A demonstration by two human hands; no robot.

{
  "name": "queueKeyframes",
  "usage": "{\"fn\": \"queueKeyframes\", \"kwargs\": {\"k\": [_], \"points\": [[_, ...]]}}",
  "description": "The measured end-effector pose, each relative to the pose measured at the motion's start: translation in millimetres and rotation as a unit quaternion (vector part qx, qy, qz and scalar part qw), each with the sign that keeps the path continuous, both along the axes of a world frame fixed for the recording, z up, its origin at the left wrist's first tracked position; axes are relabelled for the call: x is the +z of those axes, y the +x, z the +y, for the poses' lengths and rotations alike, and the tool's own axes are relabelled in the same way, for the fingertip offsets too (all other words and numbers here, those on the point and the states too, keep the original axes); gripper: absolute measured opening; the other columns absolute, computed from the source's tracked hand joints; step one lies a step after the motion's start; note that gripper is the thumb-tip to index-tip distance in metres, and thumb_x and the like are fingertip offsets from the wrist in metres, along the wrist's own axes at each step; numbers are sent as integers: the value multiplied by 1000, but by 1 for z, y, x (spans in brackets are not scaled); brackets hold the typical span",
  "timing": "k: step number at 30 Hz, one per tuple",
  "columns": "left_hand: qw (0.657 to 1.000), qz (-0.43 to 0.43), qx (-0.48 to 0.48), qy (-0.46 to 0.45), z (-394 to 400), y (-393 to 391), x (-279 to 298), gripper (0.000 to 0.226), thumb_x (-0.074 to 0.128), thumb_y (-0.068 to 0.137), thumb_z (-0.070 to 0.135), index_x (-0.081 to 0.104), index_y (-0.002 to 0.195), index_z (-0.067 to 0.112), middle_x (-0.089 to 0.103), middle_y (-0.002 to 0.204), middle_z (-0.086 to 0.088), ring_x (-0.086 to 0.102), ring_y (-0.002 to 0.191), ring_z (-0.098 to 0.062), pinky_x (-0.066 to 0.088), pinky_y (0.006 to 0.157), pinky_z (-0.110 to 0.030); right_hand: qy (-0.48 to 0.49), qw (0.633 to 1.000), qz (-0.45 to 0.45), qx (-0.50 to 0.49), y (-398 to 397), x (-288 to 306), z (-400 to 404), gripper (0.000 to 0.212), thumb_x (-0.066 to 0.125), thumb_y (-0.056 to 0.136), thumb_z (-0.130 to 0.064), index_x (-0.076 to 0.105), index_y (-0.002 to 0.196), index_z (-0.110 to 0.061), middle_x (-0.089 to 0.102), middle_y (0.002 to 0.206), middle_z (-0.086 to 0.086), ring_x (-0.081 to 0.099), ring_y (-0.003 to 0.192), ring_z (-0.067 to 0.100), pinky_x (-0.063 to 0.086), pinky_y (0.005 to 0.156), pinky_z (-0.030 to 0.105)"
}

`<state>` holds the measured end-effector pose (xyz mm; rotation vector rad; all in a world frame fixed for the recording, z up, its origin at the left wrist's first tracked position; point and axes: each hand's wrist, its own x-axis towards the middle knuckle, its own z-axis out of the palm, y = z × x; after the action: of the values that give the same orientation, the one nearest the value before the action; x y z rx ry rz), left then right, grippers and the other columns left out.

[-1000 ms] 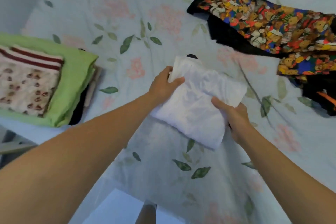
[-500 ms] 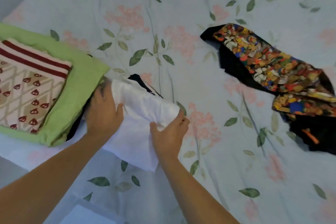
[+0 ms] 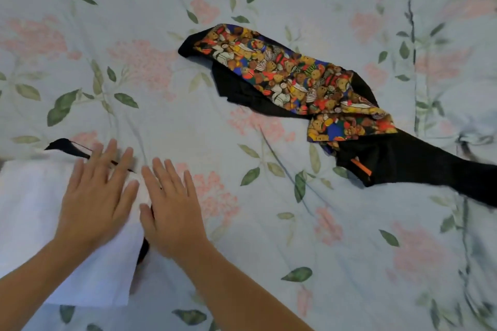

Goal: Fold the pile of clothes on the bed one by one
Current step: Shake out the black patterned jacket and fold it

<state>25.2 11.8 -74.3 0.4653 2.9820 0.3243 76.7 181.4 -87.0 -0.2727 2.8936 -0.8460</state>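
Observation:
A folded white garment (image 3: 29, 212) lies flat at the lower left of the bed, with a black piece (image 3: 64, 146) peeking out from under its far edge. My left hand (image 3: 94, 196) lies over the white garment's right part with straight, spread fingers. Beside it, my right hand (image 3: 172, 212) is flat with straight fingers at the garment's right edge, partly over the sheet. Neither hand holds anything. An unfolded garment (image 3: 290, 80) with a colourful bear print and black lining lies crumpled at centre right, next to a black piece (image 3: 419, 164) with an orange tag.
The bed (image 3: 269, 223) is covered with a pale blue sheet with pink flowers and green leaves. A pillow (image 3: 457, 67) in the same print lies at the right. Grey wall shows at the top right corner.
The white garment has been laid down and both hands have let go of it and gone flat. The view swung right, so the green and patterned folded stack left the frame.

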Motion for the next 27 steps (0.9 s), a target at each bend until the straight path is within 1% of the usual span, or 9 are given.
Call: {"fn": "queueKeyframes", "kwargs": {"k": [5,9,11,13,15,17,20,23,27], "points": [[986,-59,-135,72,160,-36,5,73,20,105,60,22,164,19,20,171,-2,16,158,-23,15,127,-46,55,990,12,-126,-9,18,174,65,50,101,-23,28,162,-14,17,173,4,6,161,22,11,129,53],[971,-54,-194,133,307,-61,27,77,39,102,58,18,165,19,20,171,-3,18,157,-22,23,126,-43,131,962,123,-205,-24,57,314,62,62,88,-11,48,148,-9,36,163,13,28,154,30,19,127,55],[961,-56,-215,162,375,-69,40,84,56,99,53,16,165,20,18,171,-6,18,157,-25,26,125,-45,167,938,172,-252,-30,75,371,66,66,86,-14,47,149,-8,36,161,18,31,150,35,24,124,55],[958,-54,-223,175,430,-75,51,94,71,92,42,16,165,23,16,171,-9,18,156,-30,30,123,-47,187,921,133,-315,-37,82,421,84,73,85,-24,33,158,-13,28,164,20,26,152,39,26,124,54],[962,-47,-230,138,468,-83,57,100,78,88,36,14,165,30,10,172,-10,14,157,-34,30,122,-50,117,916,27,-382,-43,80,456,99,82,83,-36,25,162,-19,37,161,15,31,151,35,31,122,49],[971,-41,-220,86,487,-95,56,98,79,86,34,19,164,32,10,171,-11,13,156,-38,25,123,-52,-28,915,-52,-400,-47,76,477,81,86,81,-35,47,151,-20,63,137,6,55,131,26,46,107,36],[974,31,-218,45,487,-110,53,57,75,89,29,54,141,20,45,151,-13,40,137,-39,36,113,-51,-107,920,-44,-374,-42,75,487,28,82,87,-27,74,112,-16,74,102,-1,67,99,19,53,88,34],[972,54,-202,109,474,-114,57,16,60,99,19,62,113,13,60,113,-9,51,107,-34,46,88,-51,-118,922,5,-369,-29,74,485,12,72,96,-25,73,102,-15,70,99,1,61,92,15,49,83,33],[962,18,-177,208,450,-116,89,10,53,101,11,62,104,14,58,91,-3,49,91,-25,42,74,-45,-150,915,77,-365,-23,96,478,9,59,103,-23,67,98,-21,66,95,-6,60,90,12,46,78,31]]}}
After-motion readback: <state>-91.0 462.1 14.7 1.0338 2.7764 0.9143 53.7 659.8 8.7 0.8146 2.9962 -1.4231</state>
